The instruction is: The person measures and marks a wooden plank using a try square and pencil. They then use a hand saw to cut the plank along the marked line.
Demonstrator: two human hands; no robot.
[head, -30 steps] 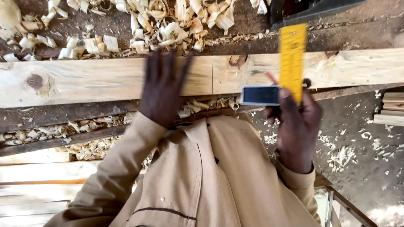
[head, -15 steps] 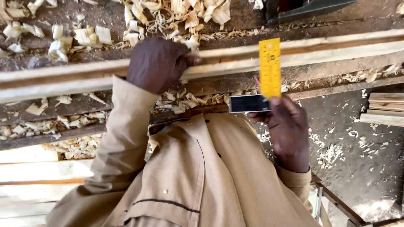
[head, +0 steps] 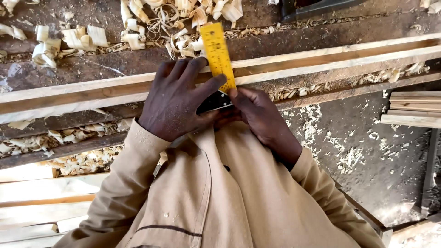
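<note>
A long pale wooden plank (head: 321, 62) lies across the dark workbench (head: 298, 34). A try square with a yellow blade (head: 218, 55) and a dark stock (head: 213, 102) is set across the plank, its blade pointing away from me. My left hand (head: 177, 103) lies over the plank just left of the square. Its fingertips reach the plank's far edge and its thumb presses against the blade. My right hand (head: 259, 117) grips the dark stock at the plank's near side. Both tan sleeves fill the lower middle of the view.
Curled wood shavings (head: 138, 27) litter the bench behind the plank and the gap (head: 69, 156) below it. A dark tool (head: 317, 7) lies at the top edge. Thin wood strips (head: 411, 108) are stacked at the right. Pale boards (head: 41, 197) lie at the lower left.
The plank has been turned from its wide face onto a narrower side. The square has shifted left onto it, and my two hands have come together at the square.
</note>
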